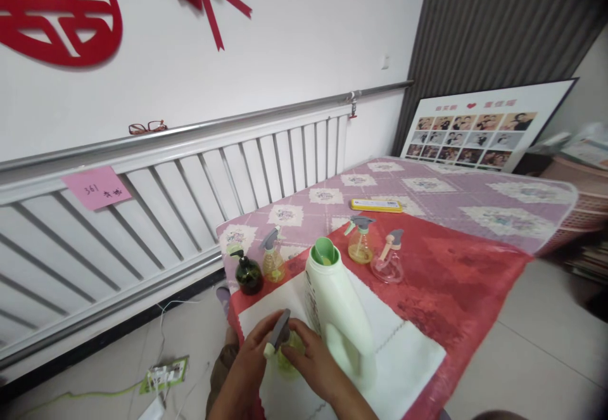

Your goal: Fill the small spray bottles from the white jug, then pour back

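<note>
Both my hands meet low in the picture on a small green spray bottle (pixel 287 358) with a grey trigger head. My left hand (pixel 247 360) is wrapped round the bottle and its head from the left. My right hand (pixel 316 363) pinches the same bottle from the right. It stands on a white cloth (pixel 403 356) over a red cloth (pixel 451 280). Just right of my hands stands a big white detergent jug (pixel 339 318) with an open green spout.
Further back on the table stand a dark green pump bottle (pixel 247 274), two yellowish spray bottles (pixel 273 258) (pixel 360 241), a clear pink spray bottle (pixel 388 258) and a flat yellow case (pixel 376 205). A white radiator (pixel 190 198) lines the wall at left. A photo board (pixel 479 130) leans at the back.
</note>
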{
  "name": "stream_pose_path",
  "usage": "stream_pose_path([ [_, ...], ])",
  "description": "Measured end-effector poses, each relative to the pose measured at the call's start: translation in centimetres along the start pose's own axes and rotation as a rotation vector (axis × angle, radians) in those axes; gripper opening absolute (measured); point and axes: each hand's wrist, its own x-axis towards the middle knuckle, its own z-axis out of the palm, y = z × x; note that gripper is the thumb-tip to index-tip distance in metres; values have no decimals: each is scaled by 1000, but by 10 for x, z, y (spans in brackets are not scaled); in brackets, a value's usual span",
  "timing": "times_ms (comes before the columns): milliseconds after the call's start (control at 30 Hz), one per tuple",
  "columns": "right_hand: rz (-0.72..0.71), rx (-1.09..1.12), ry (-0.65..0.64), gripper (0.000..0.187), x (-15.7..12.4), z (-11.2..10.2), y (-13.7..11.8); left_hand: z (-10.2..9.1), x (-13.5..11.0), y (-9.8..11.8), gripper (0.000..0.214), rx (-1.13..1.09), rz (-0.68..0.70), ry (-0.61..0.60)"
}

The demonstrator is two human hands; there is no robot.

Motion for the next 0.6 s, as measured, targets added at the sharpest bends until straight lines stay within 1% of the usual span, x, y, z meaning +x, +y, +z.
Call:
stream_pose_path([
  [100,0,43,12,31,-1,3,1,-8,5,-3,55,-109,-17,72],
  [167,-4,68,29,26,-1,5,2,-12,6,-4,60,-85,-19,75],
  [233,0,77,58,23,0,8,2,-13,4,-3,65,3,33,58],
  [333,-4,90,90,19,2,12,1,-6,-3,3,67,154,122,47],
  [467,-14,114,147,14,3,16,2,10,-12,13,60,272,131,65],
  [600,-11,178,172,15,3,21,5,21,-19,16,63,367,156,101],
])
